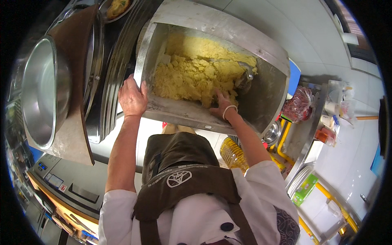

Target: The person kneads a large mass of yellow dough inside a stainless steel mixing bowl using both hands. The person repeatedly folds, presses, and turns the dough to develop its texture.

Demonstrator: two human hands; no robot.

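A metal dough mixer trough point(211, 24) stands before me, with crumbly yellow dough point(190, 76) heaped in its left and middle. Part of a curved metal mixing arm point(246, 69) sticks out of the dough on the right, coated with bits of it. My left hand point(133, 98) grips the trough's left rim near the front corner, thumb on the inner side. Over the front edge reaches my right hand point(223, 105), wearing a pale bracelet point(229, 111). Its fingers are spread and touch the near side of the dough; the fingertips are partly hidden.
Left, a steel bowl point(39, 92) sits on a brown board point(72, 39) beside stacked baking trays point(118, 64). Right, a bag of dark red food point(298, 104) lies on a shelf near yellow pipes point(284, 139). A yellow oil bottle point(234, 154) stands below the trough.
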